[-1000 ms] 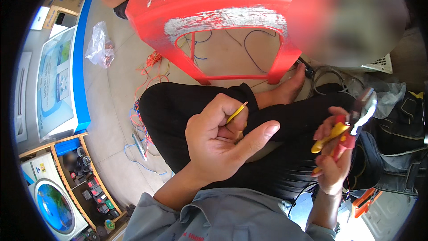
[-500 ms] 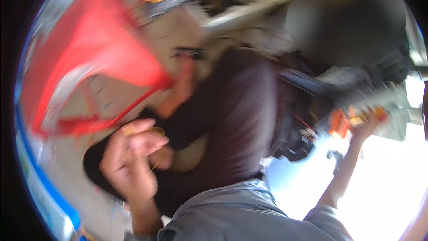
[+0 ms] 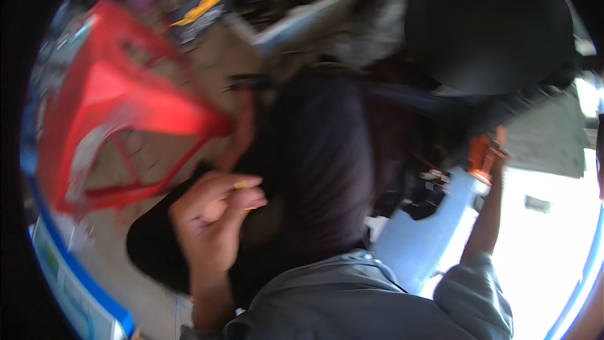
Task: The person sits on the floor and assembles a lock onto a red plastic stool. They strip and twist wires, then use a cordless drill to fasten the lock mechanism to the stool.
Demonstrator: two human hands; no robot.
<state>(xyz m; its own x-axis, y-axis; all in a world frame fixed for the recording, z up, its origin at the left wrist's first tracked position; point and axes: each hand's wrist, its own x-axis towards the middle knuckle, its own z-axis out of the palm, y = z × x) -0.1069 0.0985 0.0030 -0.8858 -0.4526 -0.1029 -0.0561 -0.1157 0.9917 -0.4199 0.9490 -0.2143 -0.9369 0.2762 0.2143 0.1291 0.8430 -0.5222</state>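
My left hand (image 3: 214, 217) is raised in front of a dark trousered leg (image 3: 324, 157). Its thumb and fingers pinch a thin yellow strip (image 3: 241, 185), of which only small bits show. Out to the right, my right hand (image 3: 498, 158) reaches to an orange object (image 3: 479, 153) beside a grey panel. Blur and glare hide how its fingers lie, so I cannot tell whether they grip the orange object.
A red plastic frame (image 3: 135, 110) stands at left. Behind it are yellow and black items (image 3: 200, 6) and a pale bin (image 3: 302, 19) with dark parts. A light-blue panel (image 3: 418, 230) and loose wires (image 3: 434, 179) lie right. A blue-edged case (image 3: 75, 286) is lower left. A dark round patch covers the upper right.
My left hand has moved right and its fingers have closed more tightly; the yellow loop below them no longer shows. My right hand has drawn slightly left. The view has shifted and steadied.
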